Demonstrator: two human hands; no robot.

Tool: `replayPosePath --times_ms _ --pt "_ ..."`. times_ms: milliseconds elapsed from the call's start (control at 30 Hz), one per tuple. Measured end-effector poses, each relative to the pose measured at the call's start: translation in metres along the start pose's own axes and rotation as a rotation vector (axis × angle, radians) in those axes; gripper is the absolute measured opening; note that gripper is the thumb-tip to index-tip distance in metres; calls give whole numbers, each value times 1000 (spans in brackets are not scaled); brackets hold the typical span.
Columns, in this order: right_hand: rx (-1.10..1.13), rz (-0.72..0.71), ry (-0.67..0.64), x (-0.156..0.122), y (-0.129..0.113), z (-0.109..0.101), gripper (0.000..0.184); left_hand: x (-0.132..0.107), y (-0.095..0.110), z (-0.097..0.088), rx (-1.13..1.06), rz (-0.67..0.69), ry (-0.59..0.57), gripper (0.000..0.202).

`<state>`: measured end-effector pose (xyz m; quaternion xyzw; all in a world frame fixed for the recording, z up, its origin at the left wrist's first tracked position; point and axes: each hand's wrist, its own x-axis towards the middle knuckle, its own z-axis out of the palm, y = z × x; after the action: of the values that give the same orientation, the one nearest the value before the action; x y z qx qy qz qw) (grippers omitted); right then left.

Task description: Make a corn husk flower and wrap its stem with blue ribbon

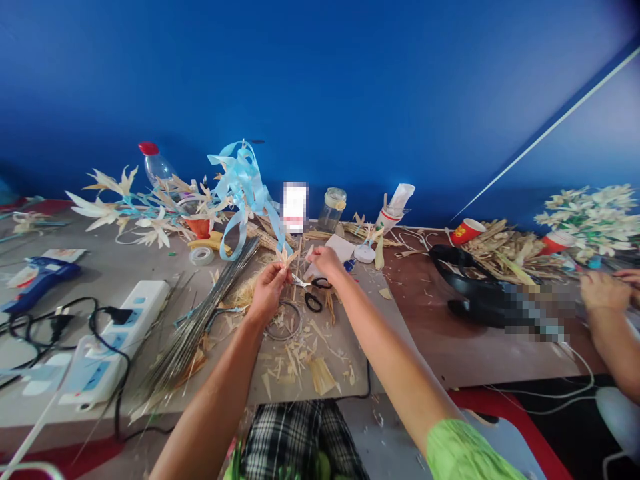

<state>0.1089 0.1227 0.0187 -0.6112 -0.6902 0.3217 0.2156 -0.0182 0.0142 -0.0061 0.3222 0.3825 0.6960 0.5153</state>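
My left hand [270,287] pinches a small pale flower [286,257] made of dried corn husk, its pointed petals spreading upward from the fingertips. Just to the right, my right hand [324,260] is closed, thumb and fingers pressed together. A pale sliver shows at its fingertips, too small to name. Below the hands lies a pair of scissors [314,303] with black handles, blades partly hidden near the left hand. A thin wire ring [299,327] rests on the table among husk scraps [323,375].
On the left are a bundle of thin wires [207,307], a white power strip [143,310], a blue glue gun [45,280], tape [201,256] and husk flowers [100,207] with blue ribbon [243,177]. A glass jar [332,210] stands behind. Rightward, a black headset-like object [475,293] lies near another person's hand [605,291].
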Motion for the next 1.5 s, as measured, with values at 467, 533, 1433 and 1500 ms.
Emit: replayPosePath --times_ms 467,533,1433,1500 --pt "1127 -24 -183 -69 12 -3 29 -2 -2 2 -10 -55 -51 23" --pt "1111 -30 -182 -69 17 0 31 -2 -2 3 0 -68 -54 22" --pt "925 -92 -129 -76 30 5 17 -6 3 10 48 -124 -31 22" --pt "858 -127 -156 -78 30 3 17 -5 3 9 37 -114 -28 22"
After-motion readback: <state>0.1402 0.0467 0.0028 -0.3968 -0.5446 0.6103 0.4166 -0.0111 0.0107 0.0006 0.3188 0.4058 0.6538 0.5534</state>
